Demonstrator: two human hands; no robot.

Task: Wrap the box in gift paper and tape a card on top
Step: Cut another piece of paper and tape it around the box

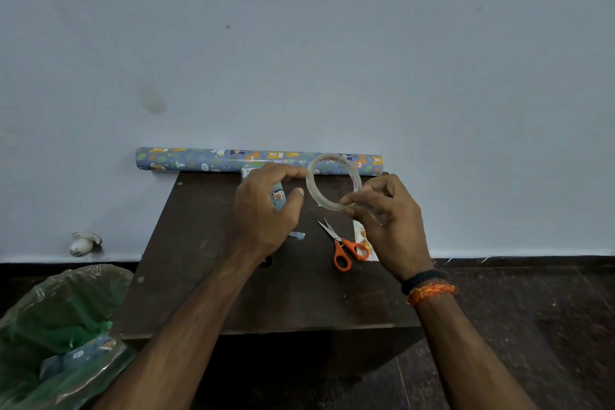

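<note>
My right hand (387,226) pinches the lower rim of a clear tape roll (332,180), held upright above the dark table (266,296). My left hand (266,210) has its index finger on the roll's left edge, with the thumb curled below. A box wrapped in blue animal-print paper (279,198) lies under my left hand, mostly hidden. Orange-handled scissors (344,248) lie on the table below the tape, partly on a pale printed card (361,236).
A roll of the same blue gift paper (206,160) lies along the table's far edge against the wall. A small paper scrap (297,235) sits near the scissors. A green plastic bag (56,336) with paper offcuts stands on the floor at lower left.
</note>
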